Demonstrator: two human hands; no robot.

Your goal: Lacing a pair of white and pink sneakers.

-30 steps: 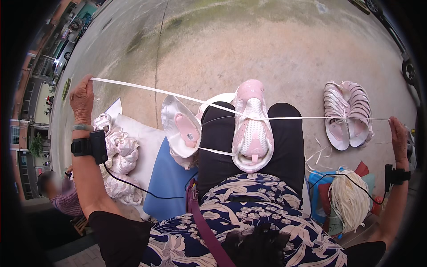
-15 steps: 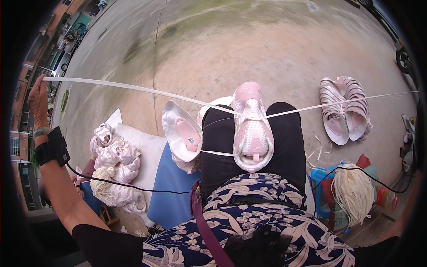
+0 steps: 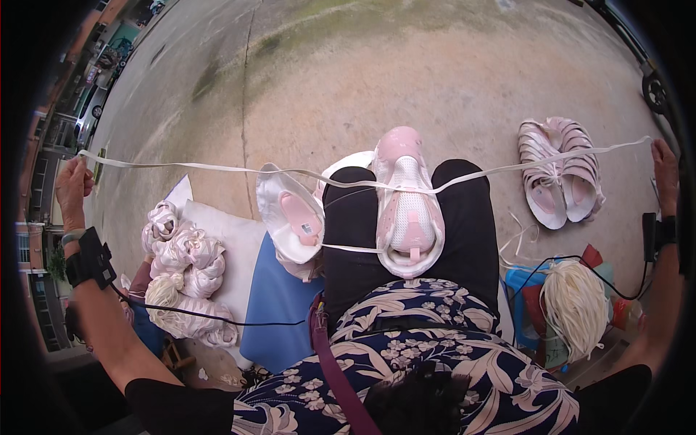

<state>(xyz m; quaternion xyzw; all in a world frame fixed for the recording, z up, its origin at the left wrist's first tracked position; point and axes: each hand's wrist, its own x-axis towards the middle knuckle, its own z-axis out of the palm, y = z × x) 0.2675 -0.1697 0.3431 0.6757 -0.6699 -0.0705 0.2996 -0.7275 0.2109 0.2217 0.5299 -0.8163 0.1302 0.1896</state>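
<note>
One pink-and-white shoe [image 3: 407, 217] sits on your lap [image 3: 464, 239]. One long white lace [image 3: 395, 188] goes across its front. Your left hand [image 3: 72, 187] pinches one end, and the fingers of your right hand [image 3: 665, 170] pinch the other. One open shoe [image 3: 296, 210] is beside your left leg; its one small label [image 3: 306, 229] is too tiny to read. Two striped shoes [image 3: 560, 174] lie on the ground [image 3: 464, 87] at your right, near one bunch of pale laces [image 3: 576, 312]. At your left is one pile of pink-and-white bundles [image 3: 194, 250], too jumbled to count.
</note>
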